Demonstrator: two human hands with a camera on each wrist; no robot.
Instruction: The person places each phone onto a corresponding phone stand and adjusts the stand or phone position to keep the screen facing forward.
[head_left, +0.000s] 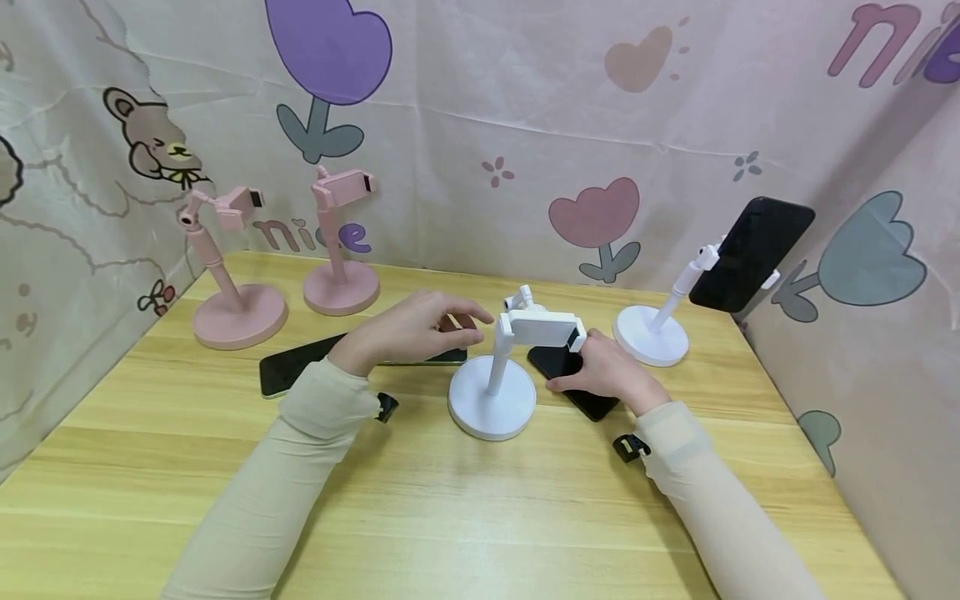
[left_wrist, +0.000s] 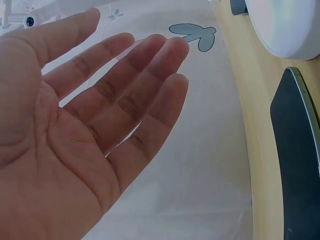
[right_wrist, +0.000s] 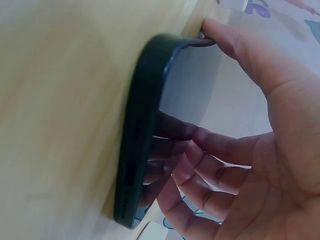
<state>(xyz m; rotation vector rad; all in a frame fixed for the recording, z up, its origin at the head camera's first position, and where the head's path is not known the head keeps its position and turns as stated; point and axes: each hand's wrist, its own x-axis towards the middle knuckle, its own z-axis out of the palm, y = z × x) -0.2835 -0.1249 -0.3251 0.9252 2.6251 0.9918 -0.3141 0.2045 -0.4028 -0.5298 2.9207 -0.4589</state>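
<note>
The black phone [head_left: 591, 403] lies on the table [head_left: 480, 517], beneath the right grip [head_left: 613, 368].

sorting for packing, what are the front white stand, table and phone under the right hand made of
Stand: probably plastic, smooth and satin; its white is even. Table: wood or wood-look laminate, pale grain with a soft sheen. Phone: likely glass face, glossy, mirroring the fingers; edge material unclear.

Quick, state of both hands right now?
Left hand: open, holding nothing.
Right hand: touching the black phone; whether it actually grips it cannot be told.
</note>
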